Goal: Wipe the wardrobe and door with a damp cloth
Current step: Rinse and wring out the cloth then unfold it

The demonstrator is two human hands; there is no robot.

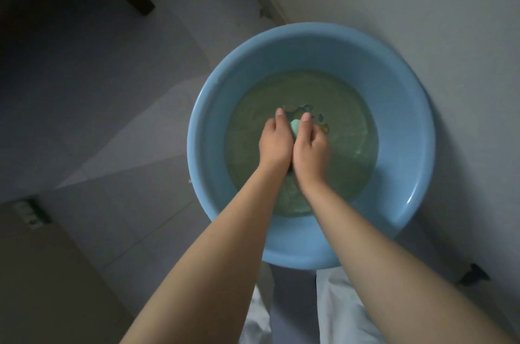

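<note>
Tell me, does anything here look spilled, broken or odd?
Nothing looks spilled or broken. The blue basin sits level on the floor, its water inside. That water looks murky and yellowish. Both hands, left hand and right hand, squeeze a green cloth over it.

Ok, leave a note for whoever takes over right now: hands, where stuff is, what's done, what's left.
Left hand and right hand: pressed together over the basin, gripping the cloth between them.
Basin: on the floor by the wall, holding murky water.
Done: cloth looks wetted.
Left: probably wring it out, then wipe the wardrobe and door; neither clearly in view.
</note>
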